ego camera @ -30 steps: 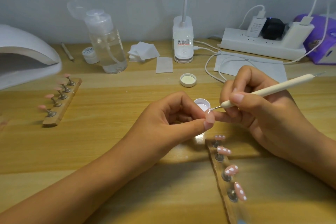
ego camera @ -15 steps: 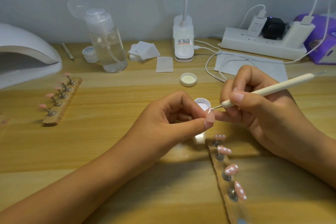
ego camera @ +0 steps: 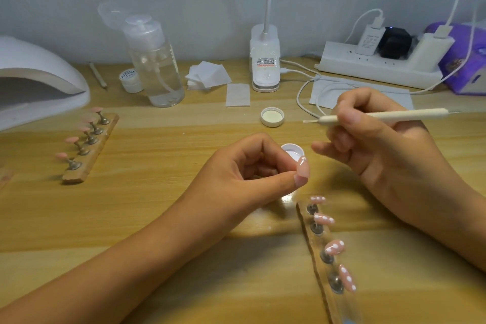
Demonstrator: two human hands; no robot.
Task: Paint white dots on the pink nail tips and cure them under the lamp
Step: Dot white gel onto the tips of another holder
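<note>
My left hand [ego camera: 247,173] pinches a pink nail tip [ego camera: 303,167] between thumb and forefinger at the centre of the table. Just behind it sits a small open pot of white paint [ego camera: 292,151]. My right hand [ego camera: 373,144] grips a white dotting pen [ego camera: 381,116], lifted up and right of the tip, its point aimed left. A wooden strip [ego camera: 319,252] at the lower right carries several pink tips with white dots [ego camera: 334,247]. A second strip [ego camera: 89,148] at the left holds several plain pink tips. The white curing lamp [ego camera: 31,81] stands at the far left.
Behind stand a clear pump bottle [ego camera: 155,66], a small white jar [ego camera: 130,80], cotton pads [ego camera: 207,76], a pot lid [ego camera: 272,116], a desk lamp base [ego camera: 265,66], a power strip [ego camera: 381,63] with cables, and a purple box [ego camera: 465,66].
My right hand has lifted the dotting pen up and to the right, away from the nail tip it was touching. My left hand still holds the tip in place.
</note>
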